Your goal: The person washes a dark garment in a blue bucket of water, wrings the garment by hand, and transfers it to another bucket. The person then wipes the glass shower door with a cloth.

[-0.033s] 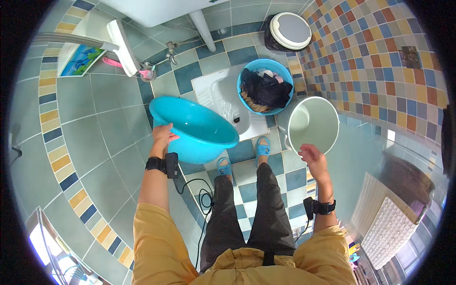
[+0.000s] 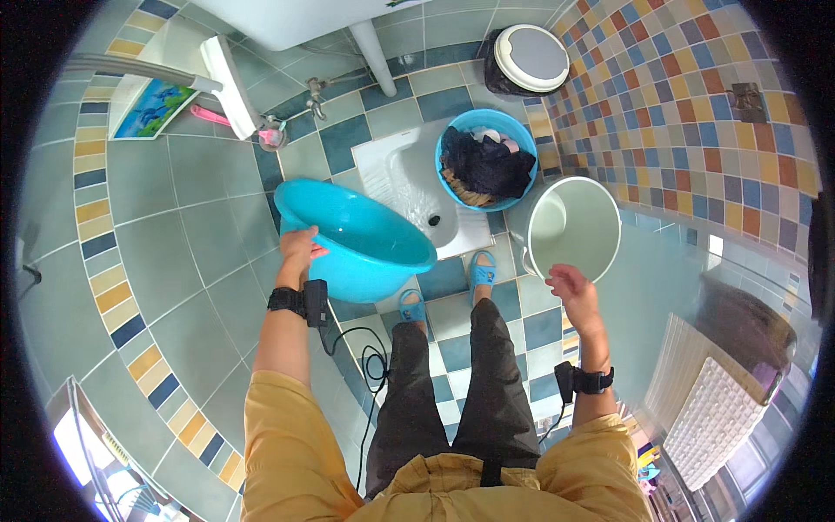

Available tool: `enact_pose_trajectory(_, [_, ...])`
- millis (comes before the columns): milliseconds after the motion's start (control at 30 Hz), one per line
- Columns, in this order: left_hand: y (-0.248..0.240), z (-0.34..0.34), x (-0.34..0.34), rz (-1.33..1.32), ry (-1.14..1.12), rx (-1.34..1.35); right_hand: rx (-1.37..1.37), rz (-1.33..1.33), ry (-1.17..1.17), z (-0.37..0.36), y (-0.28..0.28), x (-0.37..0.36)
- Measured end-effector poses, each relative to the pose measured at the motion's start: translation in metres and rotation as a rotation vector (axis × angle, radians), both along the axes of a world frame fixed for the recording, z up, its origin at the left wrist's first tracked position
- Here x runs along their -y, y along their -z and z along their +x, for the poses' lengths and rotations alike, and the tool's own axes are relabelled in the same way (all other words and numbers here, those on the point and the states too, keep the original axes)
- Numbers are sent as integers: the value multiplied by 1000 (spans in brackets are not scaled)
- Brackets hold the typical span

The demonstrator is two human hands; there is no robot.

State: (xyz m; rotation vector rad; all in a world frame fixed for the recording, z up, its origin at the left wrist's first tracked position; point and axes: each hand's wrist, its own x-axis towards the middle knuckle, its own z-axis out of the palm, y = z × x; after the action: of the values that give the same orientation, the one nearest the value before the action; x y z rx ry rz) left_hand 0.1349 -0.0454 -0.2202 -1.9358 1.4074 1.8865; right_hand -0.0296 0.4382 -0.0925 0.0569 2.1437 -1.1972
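My left hand (image 2: 302,247) is closed on the near left rim of a large turquoise basin (image 2: 348,274). The basin tilts, its opening turned up and away from me, and only a few small drops or specks show inside. At the near rim of a tall white bucket (image 2: 587,226), my right hand (image 2: 572,284) has its fingers apart and loosely bent. It overlaps the rim in view, and I cannot tell whether it touches it. A handle shows on the bucket's left side. Beyond the bucket stands a smaller blue basin (image 2: 442,165) filled with dark clothes (image 2: 487,165).
A white squat toilet (image 2: 374,161) is set in the tiled floor between the basins. Farther off are a lidded bin (image 2: 531,56), a tap (image 2: 316,100) and a squeegee mop head (image 2: 230,87). Black cable (image 2: 374,365) coils beside my left leg.
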Motion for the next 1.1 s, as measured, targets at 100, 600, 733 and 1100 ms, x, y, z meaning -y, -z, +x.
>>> enact_pose_trajectory(100, [-8, 1, 0, -10, 38, 59, -16, -15, 29, 22, -4, 4])
enact_pose_trajectory(600, [44, 18, 19, -196, -161, -22, 30, -51, 58, -38, 37, -13])
enact_pose_trajectory(733, [92, 38, 7, -37, -305, -98, 0, 29, -18, -57, 50, -21])
enact_pose_trajectory(1100, [190, 104, -21, 449, -450, -98, 66, 149, -162, -72, 98, 16])
